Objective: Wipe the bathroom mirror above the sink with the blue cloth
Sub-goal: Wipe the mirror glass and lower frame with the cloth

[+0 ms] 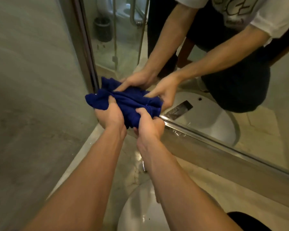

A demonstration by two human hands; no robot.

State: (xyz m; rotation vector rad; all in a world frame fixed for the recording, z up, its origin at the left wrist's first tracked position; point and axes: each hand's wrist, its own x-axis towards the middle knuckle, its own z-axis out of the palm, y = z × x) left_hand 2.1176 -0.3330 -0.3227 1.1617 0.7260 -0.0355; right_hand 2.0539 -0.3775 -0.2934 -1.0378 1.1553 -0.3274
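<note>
Both hands, left hand and right hand, are gripping the bunched, plush blue cloth. It is pressing into the glossy mirror corner, at twelve o'clock from the round white sink.

One head-worn camera looks steeply down, close over the forearms, toward the mirror corner

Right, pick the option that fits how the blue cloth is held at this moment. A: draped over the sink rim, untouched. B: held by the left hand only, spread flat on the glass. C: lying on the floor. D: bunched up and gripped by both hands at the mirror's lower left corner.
D: the left hand and right hand both grip the bunched blue cloth at the mirror.
</note>
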